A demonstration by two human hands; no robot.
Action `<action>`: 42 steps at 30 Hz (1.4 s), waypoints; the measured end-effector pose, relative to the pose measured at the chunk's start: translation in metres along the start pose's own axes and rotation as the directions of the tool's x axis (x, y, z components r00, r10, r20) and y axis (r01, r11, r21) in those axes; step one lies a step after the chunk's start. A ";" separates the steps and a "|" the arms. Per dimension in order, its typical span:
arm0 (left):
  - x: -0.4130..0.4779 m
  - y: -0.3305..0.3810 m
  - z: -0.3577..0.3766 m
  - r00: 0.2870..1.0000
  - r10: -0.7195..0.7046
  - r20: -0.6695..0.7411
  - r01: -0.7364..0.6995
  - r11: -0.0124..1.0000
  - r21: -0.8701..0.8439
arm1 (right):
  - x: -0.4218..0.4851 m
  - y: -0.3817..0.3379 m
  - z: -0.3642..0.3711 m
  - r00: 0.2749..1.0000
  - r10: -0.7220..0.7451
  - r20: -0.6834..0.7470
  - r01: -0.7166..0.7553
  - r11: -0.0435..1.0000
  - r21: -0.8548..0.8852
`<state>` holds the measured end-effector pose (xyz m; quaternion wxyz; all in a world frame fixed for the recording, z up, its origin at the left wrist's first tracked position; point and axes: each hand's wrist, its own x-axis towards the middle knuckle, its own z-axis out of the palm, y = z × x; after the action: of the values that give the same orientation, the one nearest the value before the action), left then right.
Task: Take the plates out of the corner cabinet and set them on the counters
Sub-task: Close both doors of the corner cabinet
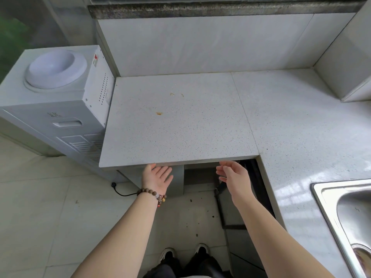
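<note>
My left hand (157, 176), with a bead bracelet at the wrist, is held palm up with fingers apart just below the front edge of the speckled white counter (180, 121). My right hand (233, 175) is open too, fingers spread, in front of the dark opening of the corner cabinet (200, 174) under the counter. Neither hand holds anything. No plates show; the cabinet's inside is dark and mostly hidden by the counter's edge. An open cabinet door (230, 209) hangs to the right of my right forearm.
A white water dispenser (58, 101) stands against the counter's left side, its black cord (120, 190) on the tiled floor. A steel sink (345, 217) is set in the right counter. Small stains mark the counter's middle. My shoes (184, 253) are on the floor below.
</note>
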<state>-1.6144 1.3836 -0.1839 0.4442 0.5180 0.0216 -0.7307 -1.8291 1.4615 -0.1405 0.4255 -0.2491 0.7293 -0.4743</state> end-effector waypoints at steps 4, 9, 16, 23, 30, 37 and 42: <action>-0.016 -0.012 -0.006 0.990 0.141 0.019 -0.137 0.914 0.383 | -0.009 0.001 -0.004 1.000 0.002 -0.026 -0.002 1.000 0.007; -0.032 -0.030 0.007 0.953 0.259 0.157 -0.299 0.731 0.613 | -0.032 0.016 -0.017 0.992 0.074 -0.104 -0.069 0.996 0.047; -0.041 -0.055 0.018 0.953 0.202 0.226 -0.302 0.701 0.647 | -0.073 0.059 -0.045 0.930 0.243 -0.274 -0.189 0.960 0.208; -0.049 -0.085 0.031 0.946 0.116 0.303 -0.304 0.639 0.707 | -0.096 0.106 -0.076 0.791 0.429 -0.436 -0.309 0.895 0.321; -0.053 -0.109 0.033 0.948 0.043 0.314 -0.274 0.609 0.745 | -0.087 0.121 -0.090 0.734 0.549 -0.399 -0.415 0.829 0.375; -0.048 -0.111 0.020 0.957 0.052 0.287 -0.261 0.586 0.767 | -0.081 0.138 -0.089 0.756 0.538 -0.371 -0.394 0.828 0.398; -0.045 -0.112 0.008 0.965 0.048 0.259 -0.236 0.593 0.770 | -0.084 0.145 -0.093 0.774 0.510 -0.375 -0.383 0.849 0.365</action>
<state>-1.6918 1.4758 -0.1931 0.2243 0.5806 -0.3937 -0.6765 -1.8600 1.6321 -0.2217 0.3718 0.1118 0.7758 -0.4974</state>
